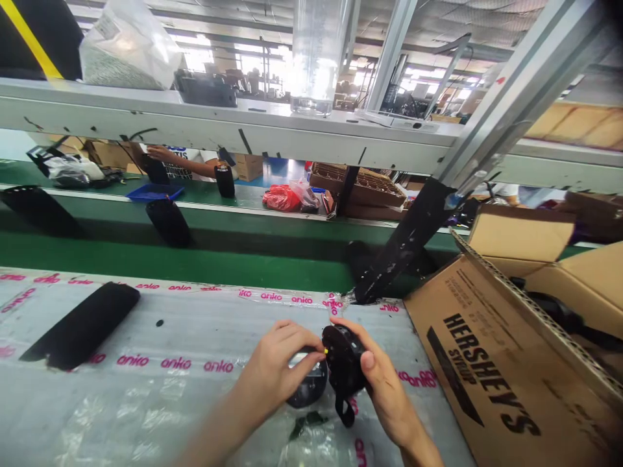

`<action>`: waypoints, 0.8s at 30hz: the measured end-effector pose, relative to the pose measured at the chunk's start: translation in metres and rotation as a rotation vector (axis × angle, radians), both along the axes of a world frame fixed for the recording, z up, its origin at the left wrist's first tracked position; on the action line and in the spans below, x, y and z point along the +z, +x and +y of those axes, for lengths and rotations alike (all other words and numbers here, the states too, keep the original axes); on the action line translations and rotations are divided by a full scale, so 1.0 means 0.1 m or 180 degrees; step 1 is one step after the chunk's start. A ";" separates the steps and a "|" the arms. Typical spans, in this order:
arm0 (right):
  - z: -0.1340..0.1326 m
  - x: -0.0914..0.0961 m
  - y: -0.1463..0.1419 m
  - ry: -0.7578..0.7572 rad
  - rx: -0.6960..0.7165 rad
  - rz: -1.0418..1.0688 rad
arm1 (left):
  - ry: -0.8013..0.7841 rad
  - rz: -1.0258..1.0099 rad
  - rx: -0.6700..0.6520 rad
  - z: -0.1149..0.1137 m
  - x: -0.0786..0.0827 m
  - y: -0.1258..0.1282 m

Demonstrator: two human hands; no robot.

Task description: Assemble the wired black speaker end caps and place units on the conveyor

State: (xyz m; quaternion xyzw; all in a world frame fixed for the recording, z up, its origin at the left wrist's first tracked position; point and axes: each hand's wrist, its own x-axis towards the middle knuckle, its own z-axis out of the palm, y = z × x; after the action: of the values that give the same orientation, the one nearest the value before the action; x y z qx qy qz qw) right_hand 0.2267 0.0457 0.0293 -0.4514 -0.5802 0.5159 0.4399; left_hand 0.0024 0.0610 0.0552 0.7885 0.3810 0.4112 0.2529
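We hold the black strapped housing (344, 357) over the anko-printed plastic film (146, 415), its body gripped by the curled fingers (370, 360) of our right hand (384, 383), while our left hand (275, 376) meets its edge above a round dark disc (311, 386), that grip indeterminate.
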 end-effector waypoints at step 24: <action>-0.18 0.33 -0.04 -0.0108 0.0104 -0.0515 | -0.1119 -0.0523 0.0259 -0.03 -0.01 0.01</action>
State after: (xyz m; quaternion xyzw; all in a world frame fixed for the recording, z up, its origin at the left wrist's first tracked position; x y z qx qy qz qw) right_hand 0.2232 0.0275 0.0618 -0.4895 -0.6123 0.4946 0.3753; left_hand 0.0031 0.0579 0.0542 0.6800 0.4565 0.4112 0.4001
